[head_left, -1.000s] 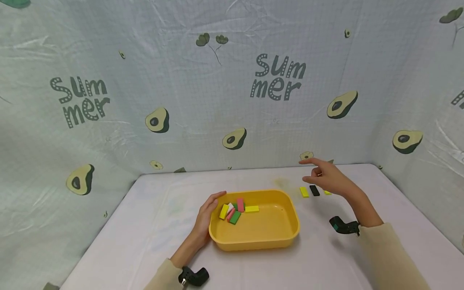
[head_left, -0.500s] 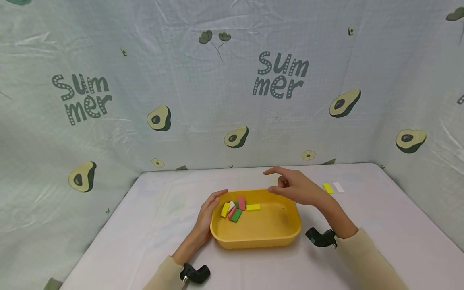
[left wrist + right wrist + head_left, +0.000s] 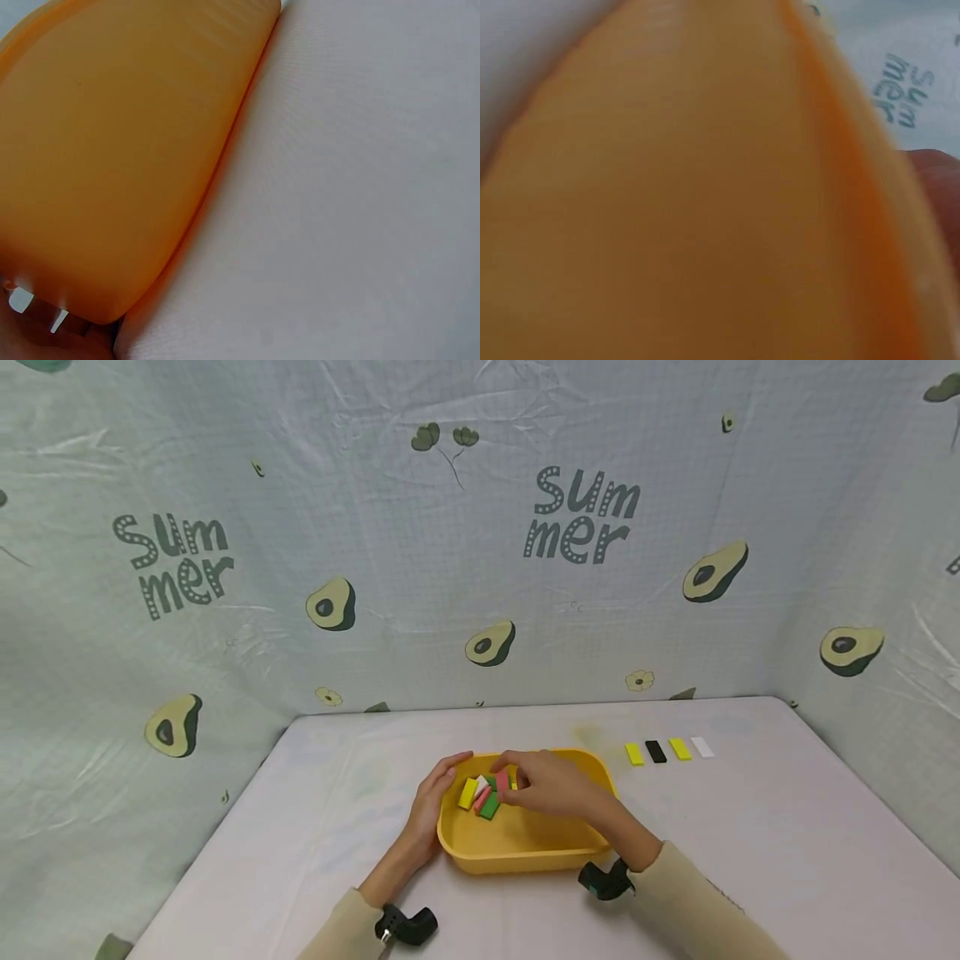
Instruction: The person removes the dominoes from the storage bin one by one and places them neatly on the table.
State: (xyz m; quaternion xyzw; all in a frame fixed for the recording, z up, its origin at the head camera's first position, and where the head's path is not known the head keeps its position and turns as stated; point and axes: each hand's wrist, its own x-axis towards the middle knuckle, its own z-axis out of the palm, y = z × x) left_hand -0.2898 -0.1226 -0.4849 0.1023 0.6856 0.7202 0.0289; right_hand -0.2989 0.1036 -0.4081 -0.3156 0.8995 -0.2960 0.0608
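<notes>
Tray edges: here's the yellow tray [image 3: 517, 839], mid-table, rounded rim all the way round; its floor shows broad and smooth at six o'clock.
Tabletop room: white tabletop [image 3: 337, 827] stretches wide towards nine o'clock from the tray, wide again at three; the far edge runs across twelve, right against the backdrop [image 3: 420, 543].
Left hand: at nine to ten o'clock, the left hand [image 3: 431, 797] rests on the tray's rim and side, fingers fairly straight.
Right hand: over the tray, the right hand [image 3: 551, 783] has thumb and forefinger slightly apart about the pinkish-red block [image 3: 503, 780]; whether it's pinched, I can't tell.
Block cluster: ten o'clock inside the tray, a yellow block [image 3: 468, 794], a white block [image 3: 482, 786], a slanted pink block [image 3: 482, 800] and a green block [image 3: 490, 807] crowd together.
In the way: the right forearm crosses the rim at four o'clock, the hand covering part of the floor.
Outside row: two o'clock, in line, yellow bar [image 3: 634, 754], black bar [image 3: 656, 752], second yellow bar [image 3: 680, 749], white bar [image 3: 702, 747], small gaps between.
Surfaces: tray walls glossy, plastic-looking; blocks flat, rectangular; backdrop creased, avocado-printed.
</notes>
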